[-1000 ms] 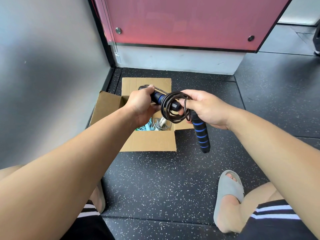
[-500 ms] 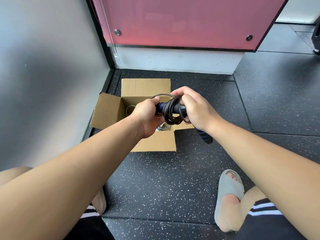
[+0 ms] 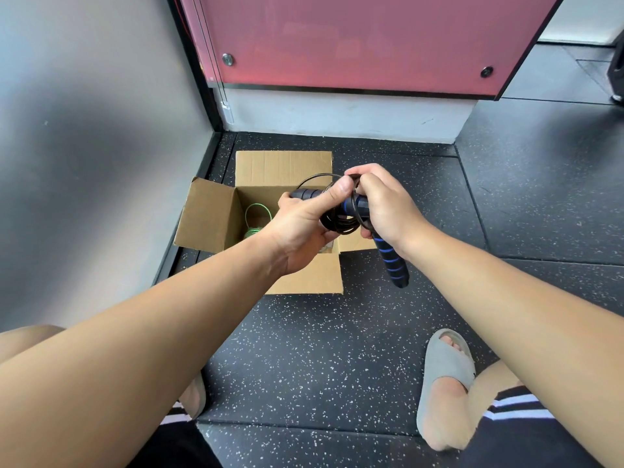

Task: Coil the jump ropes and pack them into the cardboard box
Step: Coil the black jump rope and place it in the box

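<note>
Head camera, looking down: at the near edge, black shorts with white stripes show on the right leg, and the right foot wears a grey slide sandal planted on the speckled black rubber floor. A second sandal is mostly hidden under the left forearm. Both bare forearms reach forward and meet above the open cardboard box. The left hand is closed round the black jump rope: its fingers curl under the coiled cord and its thumb lies along the upper handle, which points left over the box opening. The right hand grips the same bundle from the right side, fingers curled over the cord loops where they cross the handle. The lower handle, black with blue bands, hangs down below the right hand, tilted, its tip over the floor just beside the box's right edge. The cord is gathered in several loops between the two hands, with one thin loop arching above them. The rope is held in the air above the box, not inside it. The box stands on the floor with its flaps folded outward; a green rope lies inside at the left. Other contents are hidden behind the hands. Beyond the box, a grey wall meets a pink panel with two round fasteners, forming the corner.
</note>
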